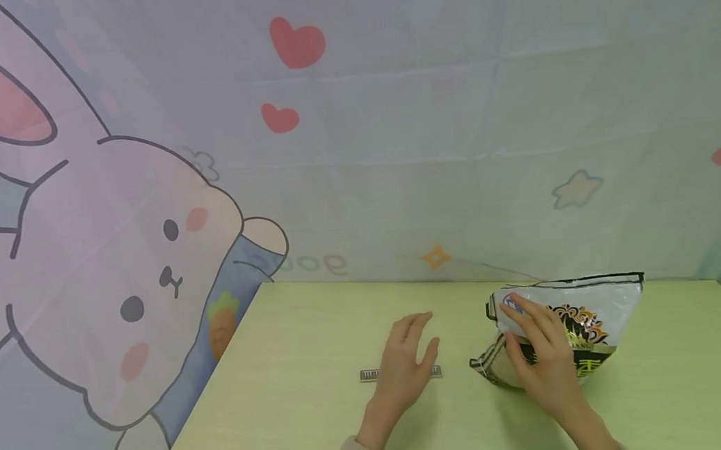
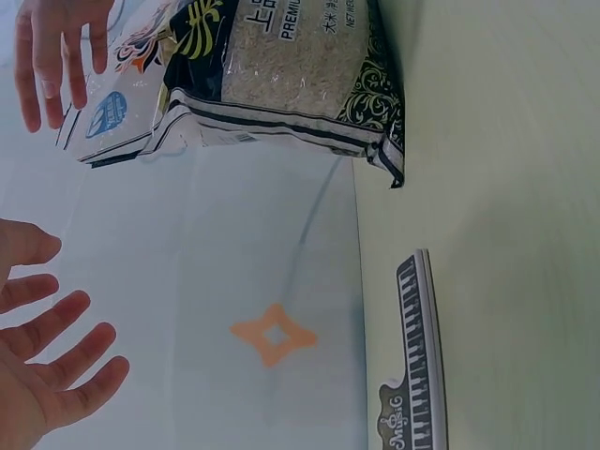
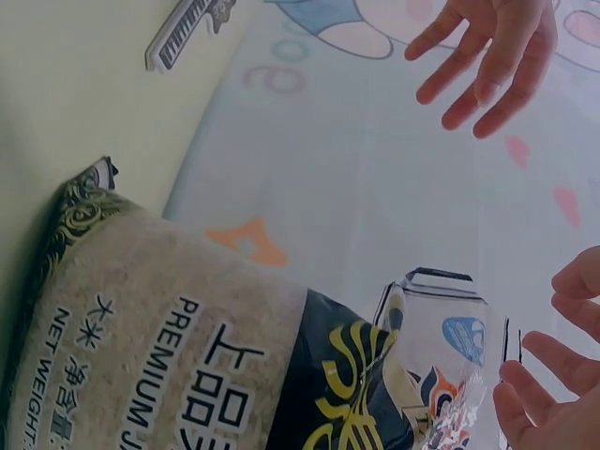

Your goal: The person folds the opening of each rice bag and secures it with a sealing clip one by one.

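Head view, and here's the left hand (image 1: 402, 365), fingers released, raised clear of the piano-key strip (image 1: 369, 376), which lies flat on the table (image 1: 295, 369) (probably steady enough unaided). Across to the right half, the rice bag (image 1: 587, 327) stands on the table, its grain-filled lower part likely propping that slack white top. Right hand (image 1: 546, 358) close by the bag's top: fingers loose, grasping nothing; whether they touch it, I can't tell.

Both wrist views near rice bag (image 3: 239, 342)
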Available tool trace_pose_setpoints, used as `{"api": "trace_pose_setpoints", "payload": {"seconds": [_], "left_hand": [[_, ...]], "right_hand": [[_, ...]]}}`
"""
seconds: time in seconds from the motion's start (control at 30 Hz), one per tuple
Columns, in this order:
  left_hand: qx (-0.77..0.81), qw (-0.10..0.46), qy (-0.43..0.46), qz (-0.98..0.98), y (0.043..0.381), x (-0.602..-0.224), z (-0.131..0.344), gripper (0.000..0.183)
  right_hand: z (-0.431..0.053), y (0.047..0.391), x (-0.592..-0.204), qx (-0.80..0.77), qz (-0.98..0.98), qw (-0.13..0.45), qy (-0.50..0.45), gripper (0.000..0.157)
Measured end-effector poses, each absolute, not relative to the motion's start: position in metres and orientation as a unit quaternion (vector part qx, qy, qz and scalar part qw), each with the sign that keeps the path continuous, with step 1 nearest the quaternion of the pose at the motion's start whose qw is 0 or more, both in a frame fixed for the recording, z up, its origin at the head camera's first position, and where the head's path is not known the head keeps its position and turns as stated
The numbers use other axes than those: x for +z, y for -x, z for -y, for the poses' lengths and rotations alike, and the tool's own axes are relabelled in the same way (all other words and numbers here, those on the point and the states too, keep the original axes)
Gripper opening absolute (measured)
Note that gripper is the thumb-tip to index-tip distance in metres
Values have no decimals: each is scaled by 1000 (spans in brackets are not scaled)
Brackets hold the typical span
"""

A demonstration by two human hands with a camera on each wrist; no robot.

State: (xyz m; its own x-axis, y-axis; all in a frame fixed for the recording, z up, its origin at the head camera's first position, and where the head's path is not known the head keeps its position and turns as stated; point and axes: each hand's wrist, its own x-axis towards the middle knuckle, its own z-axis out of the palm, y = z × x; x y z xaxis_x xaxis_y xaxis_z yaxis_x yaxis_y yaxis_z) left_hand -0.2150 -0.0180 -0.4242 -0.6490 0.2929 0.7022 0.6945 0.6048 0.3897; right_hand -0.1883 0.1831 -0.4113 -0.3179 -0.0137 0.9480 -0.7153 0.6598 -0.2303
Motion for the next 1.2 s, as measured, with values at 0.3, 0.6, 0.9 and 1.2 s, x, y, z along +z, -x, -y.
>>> {"api": "trace_pose_setpoints", "payload": {"seconds": [0.3, 0.6, 0.9, 1.2], "left_hand": [[-361, 262, 304, 842, 216, -425, 10, 36], [-430, 242, 322, 808, 226, -439, -4, 33], [-505, 250, 320, 761, 229, -441, -21, 31], [-518, 202, 305, 773, 231, -438, -31, 36]], "right_hand": [[-193, 188, -402, 311, 756, 529, -229, 35], [-201, 191, -398, 275, 773, 529, -216, 39], [-208, 190, -389, 266, 785, 521, -206, 40], [-212, 192, -382, 228, 795, 522, -206, 37]]}}
